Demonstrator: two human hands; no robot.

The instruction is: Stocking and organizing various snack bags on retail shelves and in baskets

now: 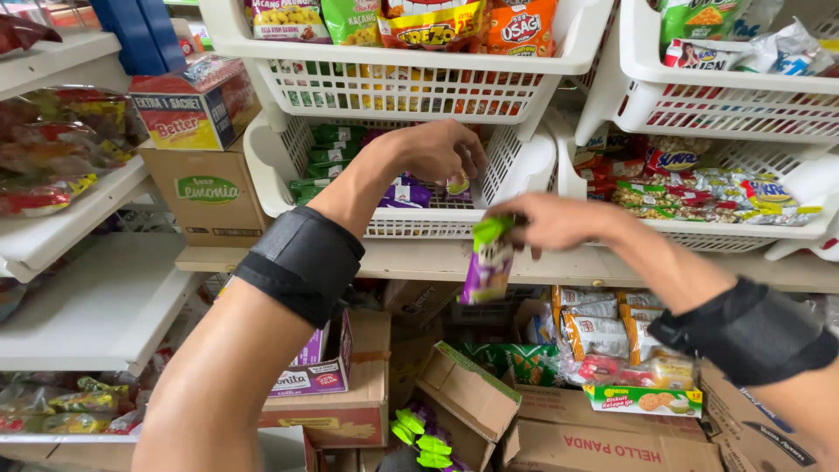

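My left hand reaches into a white slotted basket on the middle shelf, fingers curled around a small packet just above the purple and green packets lying in it. My right hand is in front of the same basket's rim, pinching the green top of a purple-and-green snack packet that hangs down from the fingers. Both wrists wear black bands.
More white baskets full of snack bags hang above and to the right. Cardboard boxes stand at left on white shelves. Below are open cartons with green packets and stacked biscuit packs.
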